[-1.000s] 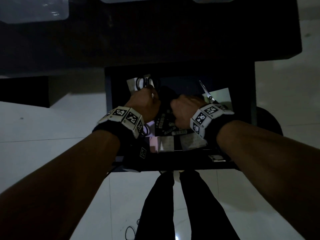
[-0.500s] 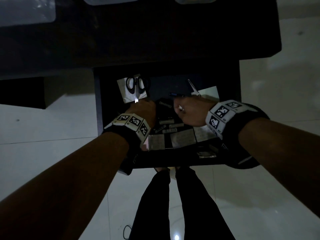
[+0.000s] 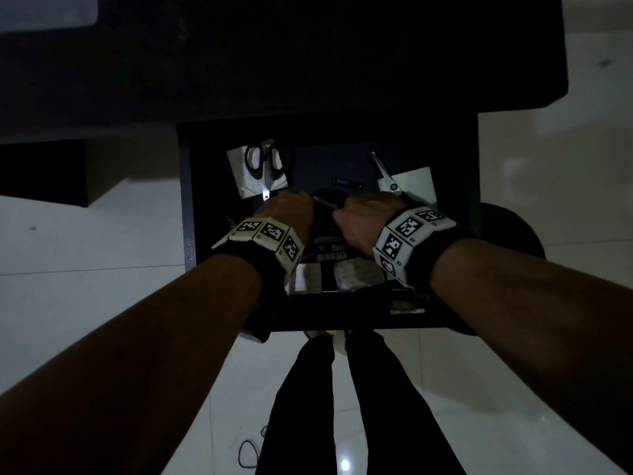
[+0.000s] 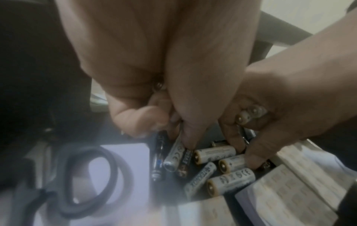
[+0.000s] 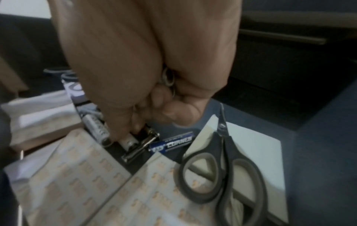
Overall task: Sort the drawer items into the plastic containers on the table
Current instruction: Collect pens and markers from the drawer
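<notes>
— While both hands are down in the open drawer [image 3: 474, 200], which step is the person on?

— Gathering batteries, by the look of it. The left hand [image 4: 154, 76] has its fingers curled round a few already, one metal end showing in the fist, and its fingertips [image 4: 188, 142] press on more in the loose batteries [image 4: 214, 154] on the drawer floor. The right hand [image 5: 135, 68] is also closed on a clutch of batteries, with round metal ends poking out of the fist, and reaches its fingertips down to the same pile.

— So nothing has gone to the containers yet?

— Not from this handful. Only a pale corner of one plastic container [image 3: 44, 12] shows on the dark table [image 3: 308, 63] above the drawer, well apart from the hands.

— What does the next move need?

— Probably pinching up another battery without spilling those already held. They are smooth and round, so they may roll or slip from a full fist.

— Anything in the way?

— Black-handled scissors [image 3: 265, 162] lie on a white paper just beyond the left hand; grey-handled scissors [image 5: 222, 165] lie on paper beside the right. Printed sheets [image 5: 77, 175] overlap the pile's edge, and a blue-labelled battery [image 5: 172, 143] lies partly under one. A metal clip [image 5: 141, 146] sits among them too.
</notes>
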